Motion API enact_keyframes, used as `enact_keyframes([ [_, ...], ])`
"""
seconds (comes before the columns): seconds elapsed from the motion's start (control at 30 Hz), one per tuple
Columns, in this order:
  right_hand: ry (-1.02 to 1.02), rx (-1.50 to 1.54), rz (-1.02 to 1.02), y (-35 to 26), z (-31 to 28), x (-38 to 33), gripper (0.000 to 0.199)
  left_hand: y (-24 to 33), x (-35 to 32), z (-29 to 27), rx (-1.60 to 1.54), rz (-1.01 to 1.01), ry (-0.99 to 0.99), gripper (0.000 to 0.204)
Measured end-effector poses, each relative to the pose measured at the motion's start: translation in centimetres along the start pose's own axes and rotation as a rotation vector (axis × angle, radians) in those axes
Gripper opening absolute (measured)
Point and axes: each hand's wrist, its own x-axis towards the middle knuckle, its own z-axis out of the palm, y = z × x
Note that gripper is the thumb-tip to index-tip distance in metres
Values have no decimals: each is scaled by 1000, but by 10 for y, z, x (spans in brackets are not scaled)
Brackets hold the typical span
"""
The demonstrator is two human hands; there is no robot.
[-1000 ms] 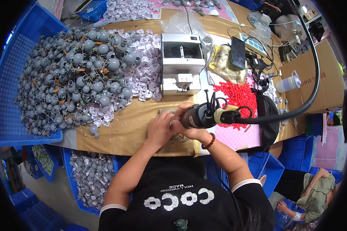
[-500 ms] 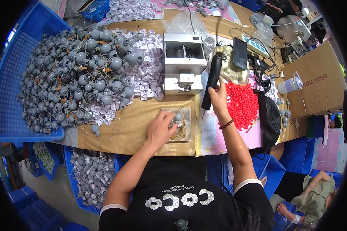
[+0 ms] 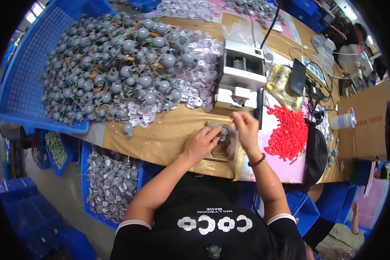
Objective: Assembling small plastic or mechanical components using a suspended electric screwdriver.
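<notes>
My left hand [image 3: 200,145] grips a small grey round plastic part [image 3: 223,132] with its fingertips, at the top of a square block fixture [image 3: 229,152] on the table. Just to the right, my right hand [image 3: 247,132] is raised near that part, thumb and fingers pinched together. A thin strand seems to hang by its fingertips; what they hold is too small to name. Behind the right hand, a black stick-shaped power screwdriver [image 3: 260,104] stands beside a white and black desktop machine [image 3: 240,78], partly hidden.
A blue crate [image 3: 43,123] spills a heap of grey round parts [image 3: 112,73] at the left, beside white pieces [image 3: 199,82]. Red pieces [image 3: 288,132] lie to the right, near a black pouch [image 3: 316,151], phone [image 3: 297,77] and white cup [image 3: 343,120]. Another person sits at lower right.
My right hand has let go of the black screwdriver and moved left to the fixture, fingers pinched. My left hand stays at the grey part. The whole view has shifted and tilted.
</notes>
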Motion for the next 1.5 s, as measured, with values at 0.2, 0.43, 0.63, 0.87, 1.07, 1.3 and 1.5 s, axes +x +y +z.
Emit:
enact_keyframes([
  [0.2,-439,0,67,-52,9,17,22,-25,-54,-88,-166,-216,120,42],
  [0.43,-235,-47,160,17,-83,27,22,-122,-337,-263,277,-951,613,48],
  [0.63,-129,-456,-37,113,-195,51,30,-124,-566,-299,654,-1563,115,59],
  [0.87,-161,-1203,-325,118,-235,43,33,-118,-472,-298,651,-1500,154,52],
  [1.07,-164,-1235,-222,139,-238,25,26,-79,-214,-289,529,-730,407,30],
  [1.3,-20,-1171,-337,137,-217,25,14,-29,-44,-161,388,10,86,23],
  [1.5,114,-947,-303,120,-210,13,13,-55,31,-62,564,171,15,32],
])
